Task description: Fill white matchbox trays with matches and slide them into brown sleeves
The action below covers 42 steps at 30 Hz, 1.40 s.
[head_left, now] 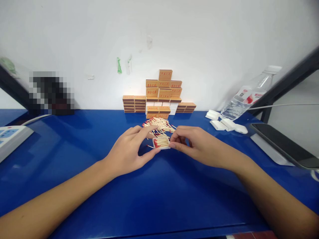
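Observation:
A small white matchbox tray (164, 148) holds several red-tipped matches (161, 142) lying side by side. My left hand (131, 146) is around its left end, thumb against the front wall and fingers reaching behind, gripping it. At the tray's right end, my right hand (191, 142) has thumb and forefinger pinched together at the corner; whatever is between those fingertips is hidden. Just behind the tray lies a loose heap of matches (161, 124), partly under my left forefinger. One stray match (150, 146) pokes out left of the tray.
Orange matchboxes (164, 93) are stacked against the wall behind the heap. On the right are white empty trays (218, 125), a tilted water bottle (240, 101) and a phone (286, 142) on a white stand. A white power strip (15, 139) sits left on the blue table (149, 199).

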Tool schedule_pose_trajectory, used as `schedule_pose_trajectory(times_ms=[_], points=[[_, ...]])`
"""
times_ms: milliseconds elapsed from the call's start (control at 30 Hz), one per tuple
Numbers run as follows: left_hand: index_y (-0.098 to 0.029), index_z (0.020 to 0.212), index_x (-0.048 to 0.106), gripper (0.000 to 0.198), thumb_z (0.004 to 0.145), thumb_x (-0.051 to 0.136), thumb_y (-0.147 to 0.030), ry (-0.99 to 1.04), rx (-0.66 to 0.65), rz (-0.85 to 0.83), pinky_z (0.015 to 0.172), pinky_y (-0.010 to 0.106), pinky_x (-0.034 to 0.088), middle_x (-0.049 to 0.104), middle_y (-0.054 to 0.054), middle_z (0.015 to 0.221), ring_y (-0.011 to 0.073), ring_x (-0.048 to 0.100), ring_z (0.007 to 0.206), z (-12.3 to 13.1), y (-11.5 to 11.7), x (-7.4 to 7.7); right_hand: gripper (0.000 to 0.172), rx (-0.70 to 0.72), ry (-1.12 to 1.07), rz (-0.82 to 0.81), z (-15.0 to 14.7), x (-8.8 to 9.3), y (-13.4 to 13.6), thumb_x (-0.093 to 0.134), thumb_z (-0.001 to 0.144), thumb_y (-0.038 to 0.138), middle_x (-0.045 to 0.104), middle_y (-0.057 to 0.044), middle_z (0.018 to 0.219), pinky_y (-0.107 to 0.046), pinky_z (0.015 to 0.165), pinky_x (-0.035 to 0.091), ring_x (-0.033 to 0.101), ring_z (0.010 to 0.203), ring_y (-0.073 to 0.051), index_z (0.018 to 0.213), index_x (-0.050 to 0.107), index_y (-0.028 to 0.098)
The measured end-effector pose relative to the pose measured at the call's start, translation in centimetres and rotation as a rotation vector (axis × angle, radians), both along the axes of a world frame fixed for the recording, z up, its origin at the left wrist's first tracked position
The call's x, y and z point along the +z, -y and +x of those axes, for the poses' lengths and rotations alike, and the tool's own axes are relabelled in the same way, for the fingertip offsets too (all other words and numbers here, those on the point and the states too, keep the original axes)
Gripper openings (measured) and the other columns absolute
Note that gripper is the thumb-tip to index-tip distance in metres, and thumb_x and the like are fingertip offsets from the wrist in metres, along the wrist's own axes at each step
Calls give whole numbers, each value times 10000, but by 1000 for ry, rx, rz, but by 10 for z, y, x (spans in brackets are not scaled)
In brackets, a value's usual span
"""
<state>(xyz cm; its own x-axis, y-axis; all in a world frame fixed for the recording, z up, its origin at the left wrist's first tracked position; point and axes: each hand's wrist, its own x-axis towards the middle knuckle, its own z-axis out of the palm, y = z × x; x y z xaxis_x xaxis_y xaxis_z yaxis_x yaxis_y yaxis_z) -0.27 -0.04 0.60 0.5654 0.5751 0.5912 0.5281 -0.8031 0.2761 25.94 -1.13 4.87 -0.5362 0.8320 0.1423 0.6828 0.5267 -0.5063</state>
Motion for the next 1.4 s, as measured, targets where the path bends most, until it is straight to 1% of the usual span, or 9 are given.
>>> schedule_pose_trajectory(times_ms=[133, 300, 600, 800, 1033, 1100, 1200, 1267, 1400], points=[[-228, 1501, 440, 643, 942, 741, -337, -2, -5, 8, 946, 432, 556, 777, 45, 1154, 248, 680, 1062, 1, -1, 0, 239, -1, 9, -14, 0, 2, 1, 592, 1021, 362, 686, -26, 814, -298, 638, 428, 573, 681, -154, 868, 690, 206], [-234, 1497, 443, 625, 951, 733, -327, -8, -32, 10, 948, 412, 548, 778, 33, 1160, 236, 684, 1071, 2, 0, 2, 197, 17, -45, 31, -2, 0, 0, 606, 1019, 329, 672, -19, 821, -289, 643, 427, 569, 684, -147, 891, 692, 208], [-236, 1490, 443, 598, 966, 718, -327, -9, -46, 21, 966, 411, 547, 778, 43, 1176, 240, 697, 1091, 2, 2, 4, 97, 30, -45, 46, -5, -1, 2, 642, 994, 266, 672, -16, 873, -272, 647, 433, 576, 721, -141, 947, 710, 214], [-227, 1490, 450, 604, 963, 727, -330, -9, -47, 37, 980, 399, 544, 768, 58, 1220, 235, 699, 1118, 1, 2, 3, 186, 65, -36, 14, -5, -4, 1, 614, 1026, 296, 666, -11, 834, -279, 680, 423, 569, 735, -145, 875, 665, 200], [-229, 1486, 450, 613, 958, 743, -340, 4, -52, 31, 977, 389, 542, 779, 39, 1184, 225, 707, 1103, 2, 1, 2, 185, 73, -50, 2, -7, -6, 2, 603, 1037, 309, 659, -9, 848, -278, 692, 416, 566, 763, -148, 895, 656, 203], [-234, 1485, 450, 615, 956, 747, -340, 5, -52, 26, 985, 398, 542, 782, 33, 1179, 231, 704, 1119, 2, 1, 3, 198, 59, -61, 17, -7, -6, 1, 603, 1038, 320, 646, -6, 825, -277, 672, 408, 556, 742, -146, 888, 662, 204], [-236, 1489, 447, 624, 954, 752, -337, 6, -66, 27, 993, 411, 541, 781, 36, 1194, 240, 701, 1143, 2, 2, 3, 153, 23, -73, 58, -6, -6, 0, 608, 1030, 290, 632, -6, 836, -275, 654, 400, 547, 726, -142, 917, 669, 207], [-234, 1494, 442, 629, 955, 753, -333, 7, -84, 36, 992, 413, 543, 777, 44, 1212, 241, 702, 1148, 1, 2, 3, 132, 19, -64, 71, -6, -7, 0, 611, 1026, 277, 639, -14, 872, -277, 668, 408, 559, 749, -144, 930, 673, 210], [-230, 1500, 437, 641, 955, 755, -338, -1, -101, 54, 979, 413, 546, 768, 59, 1245, 245, 700, 1158, 1, 1, 2, 157, 58, -29, 65, -8, -10, 2, 600, 1029, 267, 657, -30, 912, -289, 720, 430, 586, 832, -163, 898, 660, 205]])
